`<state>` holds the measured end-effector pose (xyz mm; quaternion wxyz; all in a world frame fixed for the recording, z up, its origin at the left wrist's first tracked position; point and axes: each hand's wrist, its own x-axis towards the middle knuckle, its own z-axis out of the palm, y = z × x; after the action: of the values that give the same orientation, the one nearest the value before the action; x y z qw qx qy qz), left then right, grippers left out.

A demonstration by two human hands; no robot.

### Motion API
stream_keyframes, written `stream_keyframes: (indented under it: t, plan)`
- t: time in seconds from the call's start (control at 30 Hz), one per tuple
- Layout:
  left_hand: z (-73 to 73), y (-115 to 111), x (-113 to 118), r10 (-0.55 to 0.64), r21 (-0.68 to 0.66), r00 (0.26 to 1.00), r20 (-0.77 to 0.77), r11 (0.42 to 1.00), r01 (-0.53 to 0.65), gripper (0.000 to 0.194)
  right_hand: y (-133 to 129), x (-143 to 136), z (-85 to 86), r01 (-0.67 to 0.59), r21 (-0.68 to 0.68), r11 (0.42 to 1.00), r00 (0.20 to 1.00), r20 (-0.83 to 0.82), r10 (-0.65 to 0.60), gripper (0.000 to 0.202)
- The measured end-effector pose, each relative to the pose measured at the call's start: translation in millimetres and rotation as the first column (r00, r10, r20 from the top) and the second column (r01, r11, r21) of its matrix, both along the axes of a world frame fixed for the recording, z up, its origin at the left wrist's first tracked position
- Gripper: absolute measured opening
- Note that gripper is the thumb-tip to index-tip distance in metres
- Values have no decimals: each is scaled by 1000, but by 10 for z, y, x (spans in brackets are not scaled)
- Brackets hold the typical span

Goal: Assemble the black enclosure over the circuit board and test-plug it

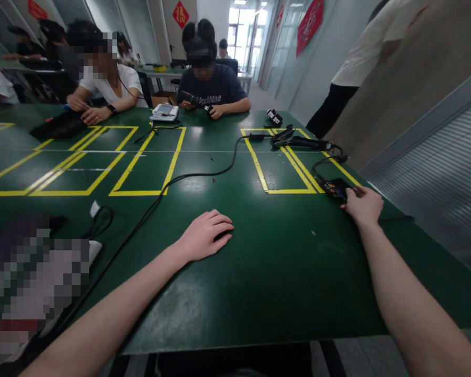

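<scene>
My left hand lies flat on the green table, palm down with its fingers slightly apart and nothing in them. Out to the right, my right hand grips the near edge of a small black device whose face shows small coloured marks. The device rests by the table's right edge, partly covered by my fingers. A black cable curves from its far side toward a black strap-like headset lying behind it.
A long black cable crosses the table from the lower left to a small black box. Yellow tape outlines mark the tabletop. A pixelated object lies at left. Opposite, people sit handling things; another person stands at right.
</scene>
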<state>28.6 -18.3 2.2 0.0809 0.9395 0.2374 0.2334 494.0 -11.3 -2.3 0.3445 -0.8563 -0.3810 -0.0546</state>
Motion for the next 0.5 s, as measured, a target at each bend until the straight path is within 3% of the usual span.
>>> stream_keyframes:
  t: [0.13,0.3,0.4,0.5]
  plan:
    - [12,-2,-5,1,-5,1000,3,1000,-1,23,-19,-87,71,24,7,1000,1000,-8,-24,51]
    - [19,-9,-10,2,-4,1000,-1,1000,-2,23,-25,-195,122,-108,27,994,993,47,107,22]
    - [16,-10,-9,3,-4,1000,4,1000,-3,22,-15,-199,105,-163,17,986,985,67,162,18]
    - [16,-9,-6,5,-8,1000,6,1000,-5,21,0,-193,96,-138,-37,990,986,84,140,19]
